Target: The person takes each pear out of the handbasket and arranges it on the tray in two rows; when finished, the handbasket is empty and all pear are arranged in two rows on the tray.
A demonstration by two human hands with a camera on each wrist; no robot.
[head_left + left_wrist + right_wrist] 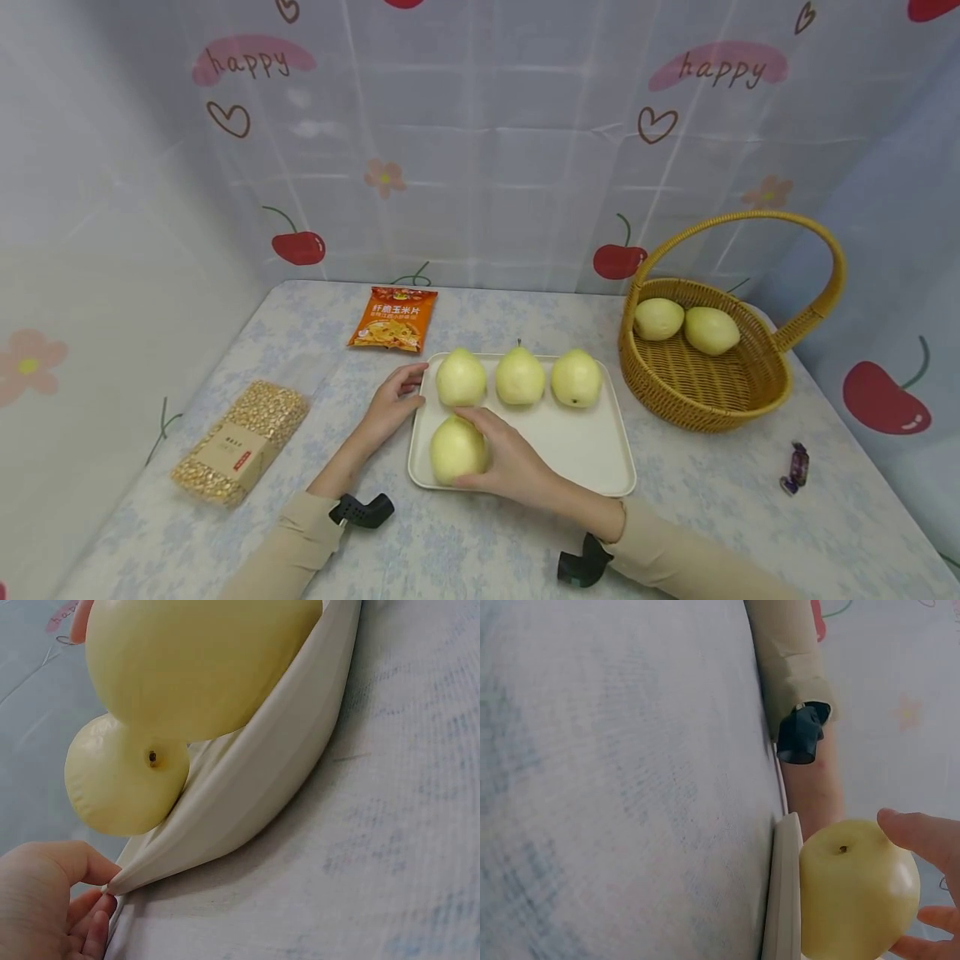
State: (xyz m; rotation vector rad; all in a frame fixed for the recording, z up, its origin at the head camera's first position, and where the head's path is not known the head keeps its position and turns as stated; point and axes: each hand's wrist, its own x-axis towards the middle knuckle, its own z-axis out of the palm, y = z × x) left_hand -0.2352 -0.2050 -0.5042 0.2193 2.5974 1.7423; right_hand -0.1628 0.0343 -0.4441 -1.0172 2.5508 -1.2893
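Note:
My right hand (510,458) grips a pale yellow-green pear (454,451) at the front left corner of a white tray (558,446). In the right wrist view, thumb and fingers curl round that pear (855,892), which sits right at the tray's rim (784,892). With thumb and fingers my left hand (392,406) pinches the tray's left edge; the left wrist view shows this hand (52,896) at the rim close up. Along the tray's back stand three more pears: a left one (461,377), a middle one (520,377) with its stem up, and a right one (576,378).
A wicker basket (705,408) with a tall handle stands at the right, two pears (711,330) inside. An orange snack bag (394,319) lies behind the tray. On the left is a clear pack of corn kernels (242,442). A purple wrapped candy (796,468) lies front right.

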